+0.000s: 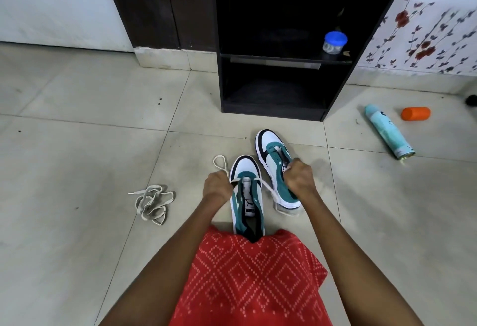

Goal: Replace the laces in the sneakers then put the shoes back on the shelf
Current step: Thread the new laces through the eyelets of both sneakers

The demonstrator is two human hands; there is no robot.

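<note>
near sneaker [247, 196] toe toward shelf [273, 111], long axis away from person | left hand [216, 187] fisted on lace [267, 188] | right hand [299, 176] curled over far sneaker [271, 145], its hold unclear | tile floor [77, 158] wide to the left

**A room at home, by the shoe shelf**

Pale floor tiles [77, 145] run up to a white wall, and a flower-patterned wall covering [423, 28] fills the right corner. A dark open shelf [273, 113] stands on the floor, with a blue-lidded jar [334, 42] on its board. Beside it are dark wooden panels [154, 3], perhaps a wardrobe. A spray can [388, 130] and an orange cap [415, 113] lie loose on the tiles.
</note>
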